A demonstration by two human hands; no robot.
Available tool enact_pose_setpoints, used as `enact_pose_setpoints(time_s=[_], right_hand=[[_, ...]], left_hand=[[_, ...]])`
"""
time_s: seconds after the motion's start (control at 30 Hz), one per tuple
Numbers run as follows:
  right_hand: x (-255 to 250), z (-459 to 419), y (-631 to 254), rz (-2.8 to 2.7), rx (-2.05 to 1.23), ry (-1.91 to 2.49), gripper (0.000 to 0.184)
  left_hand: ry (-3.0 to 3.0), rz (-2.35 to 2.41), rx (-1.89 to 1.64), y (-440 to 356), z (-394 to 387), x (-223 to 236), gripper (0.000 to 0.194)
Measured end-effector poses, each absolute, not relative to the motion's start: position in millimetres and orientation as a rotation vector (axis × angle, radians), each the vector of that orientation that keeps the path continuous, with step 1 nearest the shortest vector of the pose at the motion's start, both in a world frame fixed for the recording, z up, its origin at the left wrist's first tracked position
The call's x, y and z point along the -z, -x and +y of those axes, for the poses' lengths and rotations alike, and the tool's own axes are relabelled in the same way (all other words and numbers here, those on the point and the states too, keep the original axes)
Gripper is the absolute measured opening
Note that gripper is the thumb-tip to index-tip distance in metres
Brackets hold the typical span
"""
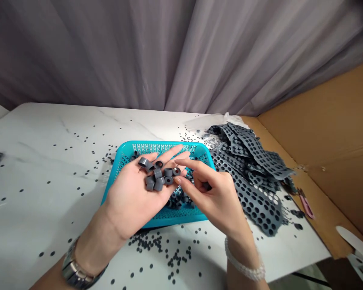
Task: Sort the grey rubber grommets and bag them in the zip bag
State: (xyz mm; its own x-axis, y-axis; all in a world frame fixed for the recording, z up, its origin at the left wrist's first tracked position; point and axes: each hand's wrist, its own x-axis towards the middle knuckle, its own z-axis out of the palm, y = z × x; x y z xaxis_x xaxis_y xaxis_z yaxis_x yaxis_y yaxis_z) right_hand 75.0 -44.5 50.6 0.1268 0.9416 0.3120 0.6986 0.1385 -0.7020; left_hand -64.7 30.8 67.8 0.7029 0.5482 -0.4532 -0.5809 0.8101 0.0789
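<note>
Left hand (130,193) palm-up, fingers spread, carrying grey rings (157,173) over teal basket (181,220). Right hand (222,197) at rings' 3 o'clock, thumb and index straddling one; can't tell if clamped. Perforated sheets (254,151): basket's 3 o'clock, on table (42,217).

Soft light falls brightest across the middle of the white bench (157,127); the grey curtain (124,52) dims toward the upper corners. Faint shadow spreads beside the left hand (130,195). Wide-angle stretch and blur soften the edges.
</note>
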Motion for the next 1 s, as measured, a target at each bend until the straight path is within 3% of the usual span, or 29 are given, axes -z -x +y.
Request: enact_pose_setpoints(time_s=[0.3, 0.6, 0.9, 1.0], right_hand=[[-51.3, -44.4, -72.6, -1.479, -0.526, 1.580, 0.010], [-25.6, -35.3, -91.6, -0.469, -1.580, 0.723, 0.019], [-26.0, -31.9, -87.3, -0.195, -1.630, 0.607, 0.016], [-24.2, -30.7, -91.8, -0.208, -1.594, 0.637, 0.023]], left_hand=[[-0.057, 0.497, -0.600, 65.3, 31.6, -63.3, 0.053], [-0.082, 0.526, -0.597, 64.9, 31.0, -63.2, 0.051], [-0.108, 0.493, -0.594, 66.7, 34.2, -57.4, 0.050], [-0.101, 0.480, -0.597, 65.4, 35.4, -52.2, 0.051]])
